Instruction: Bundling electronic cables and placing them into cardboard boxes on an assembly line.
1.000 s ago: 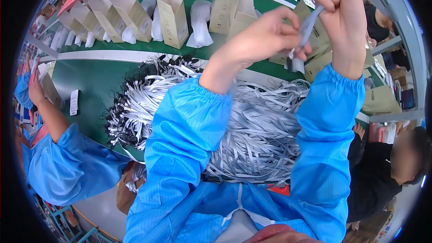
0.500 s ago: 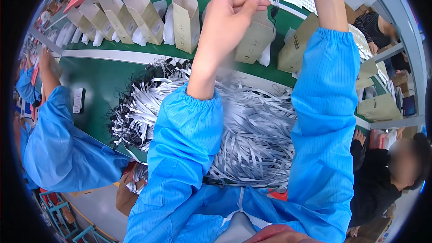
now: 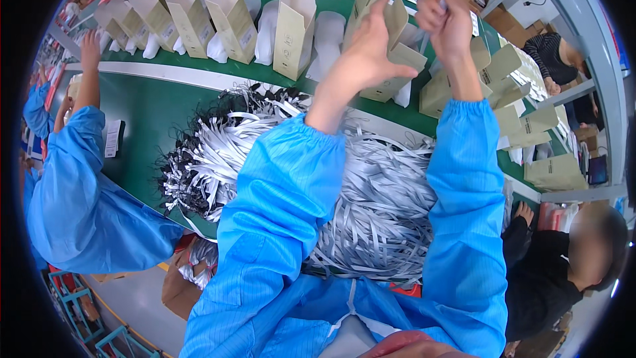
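Note:
My left hand (image 3: 368, 56) is open, thumb and fingers spread, over an open cream carton (image 3: 405, 59) on the green bench. Nothing shows in its grip, though part of the carton is hidden behind it. To its right and a little farther off, my right hand (image 3: 447, 16) is raised with the fingers curled shut. I cannot make out what, if anything, is in them. Below both arms lies a big heap of silver-grey flat straps (image 3: 384, 205), with black cord ends (image 3: 182, 179) gathered at its left side. My left sleeve covers part of the heap.
A row of open cream cartons (image 3: 295, 33) with white wrapped items (image 3: 328, 33) runs along the far side; more cartons (image 3: 555, 174) stand right. A co-worker in blue (image 3: 93, 199) works at left, another person in black (image 3: 543, 278) at right. A grey metal post (image 3: 613, 93) rises at right.
My left hand has opened from bent fingers and moved slightly right. My right hand has come nearer and left, now closed. The dangling strap with black cord no longer shows between them.

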`<state>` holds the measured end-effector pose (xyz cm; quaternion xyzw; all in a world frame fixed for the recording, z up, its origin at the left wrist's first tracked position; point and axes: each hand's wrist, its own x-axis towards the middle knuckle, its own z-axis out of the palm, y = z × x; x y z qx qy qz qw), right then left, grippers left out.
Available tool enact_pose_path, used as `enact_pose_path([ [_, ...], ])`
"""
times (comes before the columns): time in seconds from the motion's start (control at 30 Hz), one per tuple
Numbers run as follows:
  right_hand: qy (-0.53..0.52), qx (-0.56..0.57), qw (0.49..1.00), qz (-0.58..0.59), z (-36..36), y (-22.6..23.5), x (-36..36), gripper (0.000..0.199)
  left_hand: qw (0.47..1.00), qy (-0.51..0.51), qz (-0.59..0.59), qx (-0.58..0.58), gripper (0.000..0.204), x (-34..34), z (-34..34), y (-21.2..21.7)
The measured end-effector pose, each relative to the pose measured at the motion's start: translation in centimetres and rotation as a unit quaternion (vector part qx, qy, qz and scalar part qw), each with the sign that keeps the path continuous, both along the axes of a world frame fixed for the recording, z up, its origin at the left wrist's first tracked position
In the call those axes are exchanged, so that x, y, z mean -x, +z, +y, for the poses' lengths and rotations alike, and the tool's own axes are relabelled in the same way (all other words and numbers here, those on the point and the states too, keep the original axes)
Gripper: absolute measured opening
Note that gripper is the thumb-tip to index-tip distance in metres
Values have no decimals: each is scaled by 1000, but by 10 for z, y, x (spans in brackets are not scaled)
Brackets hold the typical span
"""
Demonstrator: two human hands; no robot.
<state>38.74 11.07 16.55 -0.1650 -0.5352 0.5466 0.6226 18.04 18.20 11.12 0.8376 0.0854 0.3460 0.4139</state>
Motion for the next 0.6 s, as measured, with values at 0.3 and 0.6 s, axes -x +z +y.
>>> enact_pose_path([
  [0.3,-539,-189,724,-386,-70,0,65,27,993,31,112,-25,117,21,-4,7],
  [0.6,-226,127,639,-724,-132,-50,116,22,953,-18,294,-70,62,70,-4,24],
])
